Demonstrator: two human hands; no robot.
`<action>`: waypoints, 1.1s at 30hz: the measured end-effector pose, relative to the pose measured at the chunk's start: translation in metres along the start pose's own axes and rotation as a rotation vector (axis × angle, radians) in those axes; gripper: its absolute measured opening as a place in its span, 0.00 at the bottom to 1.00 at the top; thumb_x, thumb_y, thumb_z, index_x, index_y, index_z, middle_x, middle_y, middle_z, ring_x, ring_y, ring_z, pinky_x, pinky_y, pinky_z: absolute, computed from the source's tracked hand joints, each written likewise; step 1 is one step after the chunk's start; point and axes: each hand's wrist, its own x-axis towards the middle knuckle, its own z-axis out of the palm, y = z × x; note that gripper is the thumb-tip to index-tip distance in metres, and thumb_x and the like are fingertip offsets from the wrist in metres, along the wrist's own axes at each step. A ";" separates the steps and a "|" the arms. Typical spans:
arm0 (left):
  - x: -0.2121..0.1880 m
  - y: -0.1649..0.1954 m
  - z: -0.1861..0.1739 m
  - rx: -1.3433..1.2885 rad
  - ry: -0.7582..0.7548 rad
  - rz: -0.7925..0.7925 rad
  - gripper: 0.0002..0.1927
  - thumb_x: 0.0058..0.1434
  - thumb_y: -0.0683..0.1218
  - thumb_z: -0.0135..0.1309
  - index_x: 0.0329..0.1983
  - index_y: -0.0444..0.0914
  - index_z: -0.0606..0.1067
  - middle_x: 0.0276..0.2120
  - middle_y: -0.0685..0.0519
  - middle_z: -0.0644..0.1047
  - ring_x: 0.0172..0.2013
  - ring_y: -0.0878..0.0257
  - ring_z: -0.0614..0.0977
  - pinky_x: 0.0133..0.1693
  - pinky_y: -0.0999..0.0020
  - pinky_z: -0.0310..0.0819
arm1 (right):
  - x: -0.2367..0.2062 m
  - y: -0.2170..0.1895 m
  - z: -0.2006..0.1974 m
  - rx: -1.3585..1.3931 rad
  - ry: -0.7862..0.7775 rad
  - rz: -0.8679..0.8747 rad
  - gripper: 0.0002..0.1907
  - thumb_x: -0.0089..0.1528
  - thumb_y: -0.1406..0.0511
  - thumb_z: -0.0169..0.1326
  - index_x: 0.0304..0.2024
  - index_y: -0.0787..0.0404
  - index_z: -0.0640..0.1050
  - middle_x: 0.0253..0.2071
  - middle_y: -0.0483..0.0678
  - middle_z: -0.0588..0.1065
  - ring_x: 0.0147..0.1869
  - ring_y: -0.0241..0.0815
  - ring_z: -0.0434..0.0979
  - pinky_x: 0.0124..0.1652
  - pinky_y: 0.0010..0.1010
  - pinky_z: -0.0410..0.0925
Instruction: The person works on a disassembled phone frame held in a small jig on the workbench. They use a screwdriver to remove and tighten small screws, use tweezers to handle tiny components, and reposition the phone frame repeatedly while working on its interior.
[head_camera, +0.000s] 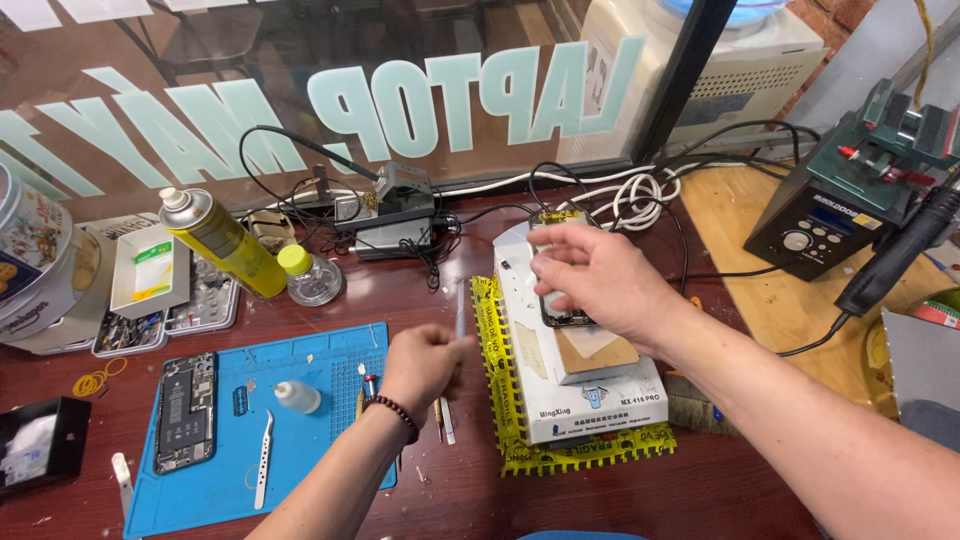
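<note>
Head view
Phone: a dark phone (562, 300) lies flat on the white heating plate (590, 400), long axis running away from the person, far end toward the window; most of it is hidden under the hand
Right hand: the right hand (600, 285) rests over the phone, fingers spread and pointing left, touching its upper part; whether it pinches anything cannot be told
Left hand: the left hand (425, 360) is curled, fingers pressed together on a thin pale blade (461, 312) that stands nearly upright, tip up, just left of the plate
Under the plate: a yellow mat (500, 400) with a toothed edge
Left of the hands: a blue work mat (320, 370) carrying an opened phone (186, 410), tweezers (264, 460) and a small dropper bottle (297, 397)
Behind: a yellow spray can (222, 240), a small yellow-capped jar (310, 277), a soldering stand (400, 205) and tangled cables (630, 195)
Right: a black station (815, 225), well apart from the phone
</note>
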 end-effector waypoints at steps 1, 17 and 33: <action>0.003 -0.017 -0.010 0.046 0.058 -0.061 0.11 0.62 0.45 0.61 0.33 0.30 0.79 0.18 0.47 0.78 0.16 0.60 0.78 0.17 0.67 0.70 | -0.003 0.001 -0.002 -0.015 -0.024 0.051 0.21 0.64 0.64 0.54 0.59 0.61 0.76 0.43 0.47 0.80 0.42 0.33 0.80 0.39 0.25 0.75; 0.018 -0.073 -0.006 0.802 0.267 -0.082 0.16 0.62 0.54 0.57 0.46 0.40 0.82 0.46 0.40 0.82 0.49 0.45 0.84 0.52 0.52 0.78 | -0.025 0.041 -0.021 -0.042 0.027 0.167 0.15 0.65 0.65 0.52 0.52 0.63 0.81 0.38 0.48 0.82 0.35 0.34 0.80 0.34 0.26 0.74; -0.062 0.035 0.037 0.265 0.308 1.019 0.08 0.59 0.44 0.61 0.39 0.36 0.79 0.30 0.50 0.80 0.28 0.59 0.83 0.32 0.66 0.78 | -0.046 -0.001 0.023 -0.220 0.033 -0.338 0.13 0.60 0.64 0.61 0.44 0.64 0.82 0.31 0.41 0.80 0.33 0.26 0.76 0.33 0.23 0.72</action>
